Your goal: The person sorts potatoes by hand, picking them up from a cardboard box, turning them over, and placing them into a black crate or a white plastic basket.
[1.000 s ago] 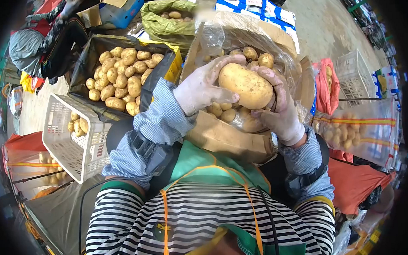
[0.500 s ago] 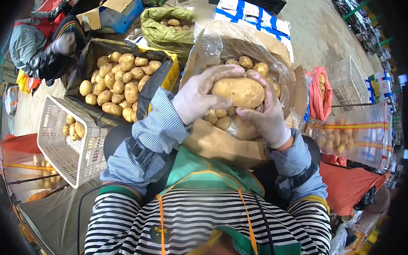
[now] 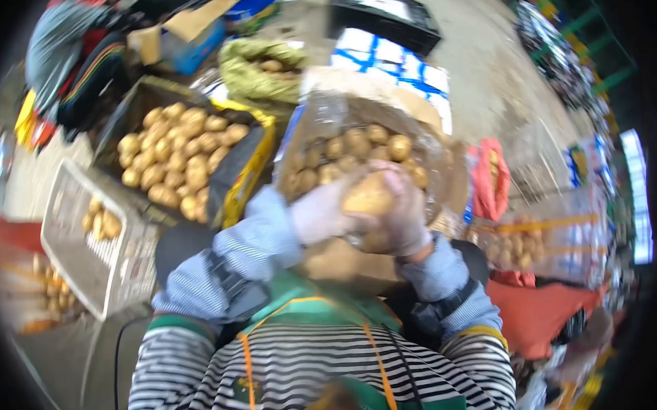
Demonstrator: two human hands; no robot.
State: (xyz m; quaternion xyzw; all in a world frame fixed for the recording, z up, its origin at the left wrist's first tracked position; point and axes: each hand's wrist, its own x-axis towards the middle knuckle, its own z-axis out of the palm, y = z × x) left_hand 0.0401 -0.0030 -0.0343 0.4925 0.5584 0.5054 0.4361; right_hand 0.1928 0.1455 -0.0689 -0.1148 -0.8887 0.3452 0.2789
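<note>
A large pale potato (image 3: 366, 196) is held between my two gloved hands over the near side of a cardboard box (image 3: 338, 262). My left hand (image 3: 325, 211) closes on its left side. My right hand (image 3: 406, 216) wraps its right side, with the fingers over the top. Both hands are smeared by motion, and the potato's underside is hidden. Behind them, several potatoes (image 3: 356, 141) lie in the box inside clear plastic lining.
Left of the box stands a black-and-yellow lined container (image 3: 258, 146) full of potatoes. A tilted white basket (image 3: 54, 217) holds a few more. Beyond are a green sack (image 3: 238, 66) and a black crate (image 3: 382, 16). A red mesh bag (image 3: 491, 183) stands right; a person (image 3: 61, 41) sits upper left.
My hands have drawn closer together around the potato and come slightly lower and nearer to me. The potato has turned in the grip. The whole view has shifted a little.
</note>
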